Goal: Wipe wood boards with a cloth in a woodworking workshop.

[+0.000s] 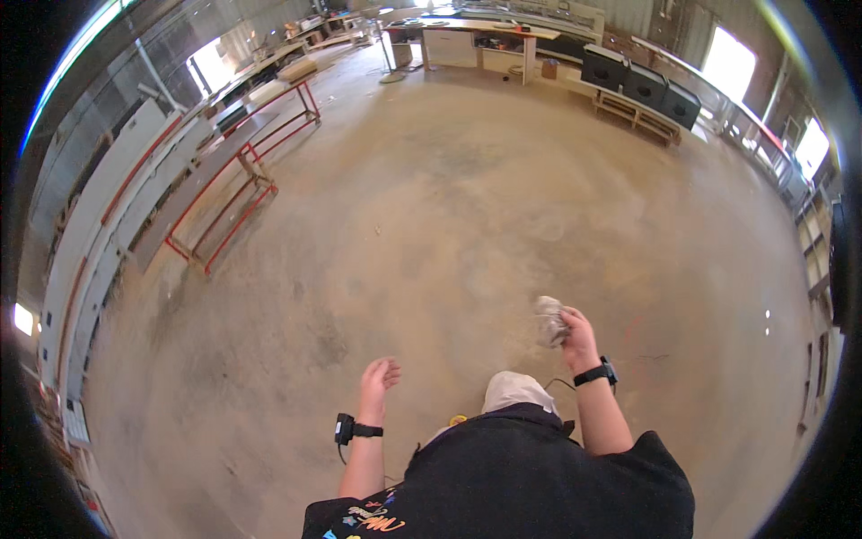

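Note:
In the head view, my right hand grips a crumpled, greyish-white cloth-like bundle between the thumb and fingers, out in front of my body. What exactly the bundle is cannot be told. My left hand hangs at the lower middle with its fingers slightly curled and nothing held. Each wrist wears a black strap with a small device on it. Below both hands lies the concrete floor.
Red-framed metal tables and long pale panels stand at the left. A wooden workbench is at the far end. Black boxes rest on a wooden pallet at the back right. Shelving lines the right wall.

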### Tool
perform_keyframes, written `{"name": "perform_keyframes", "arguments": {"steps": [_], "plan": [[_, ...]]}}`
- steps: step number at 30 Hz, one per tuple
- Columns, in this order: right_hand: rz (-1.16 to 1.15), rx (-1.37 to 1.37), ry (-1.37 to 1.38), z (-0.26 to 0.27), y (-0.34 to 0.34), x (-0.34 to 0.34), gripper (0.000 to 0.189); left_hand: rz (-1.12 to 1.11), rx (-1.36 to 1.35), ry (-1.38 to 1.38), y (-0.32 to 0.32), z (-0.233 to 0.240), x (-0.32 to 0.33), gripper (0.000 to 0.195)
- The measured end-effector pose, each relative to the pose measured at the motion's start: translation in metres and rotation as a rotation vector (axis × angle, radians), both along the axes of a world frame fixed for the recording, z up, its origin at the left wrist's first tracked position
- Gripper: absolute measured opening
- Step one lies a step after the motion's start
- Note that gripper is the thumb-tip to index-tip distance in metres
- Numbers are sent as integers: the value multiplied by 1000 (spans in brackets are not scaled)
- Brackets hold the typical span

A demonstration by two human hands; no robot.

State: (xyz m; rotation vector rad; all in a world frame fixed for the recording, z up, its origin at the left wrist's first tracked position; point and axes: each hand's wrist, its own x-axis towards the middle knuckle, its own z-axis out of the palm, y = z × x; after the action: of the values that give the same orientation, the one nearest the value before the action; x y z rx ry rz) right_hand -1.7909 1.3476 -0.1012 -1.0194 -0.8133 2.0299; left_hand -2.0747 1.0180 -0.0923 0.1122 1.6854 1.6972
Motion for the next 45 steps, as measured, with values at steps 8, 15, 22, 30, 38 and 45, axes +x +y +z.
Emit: {"name": "perform_keyframes", "arguments": {"steps": [8,15,22,30,38,45], "plan": [[-194,-91,118,-60,110,-50,25,-101,140,-26,129,-19,-113,27],[119,-41,-21,-20,178,-261,14,94,101,-137,165,-19,-178,28],[487,-40,57,22,210,-463,12,366,145,-180,175,-39,-266,29],[410,-71,17,15,277,-602,10,457,214,-278,215,-61,-421,29],[200,-25,-19,12,350,-662,13,167,190,-94,331,-4,-595,28],[49,-54,64,-40,436,-727,17,54,64,1,411,-13,-691,25]]}}
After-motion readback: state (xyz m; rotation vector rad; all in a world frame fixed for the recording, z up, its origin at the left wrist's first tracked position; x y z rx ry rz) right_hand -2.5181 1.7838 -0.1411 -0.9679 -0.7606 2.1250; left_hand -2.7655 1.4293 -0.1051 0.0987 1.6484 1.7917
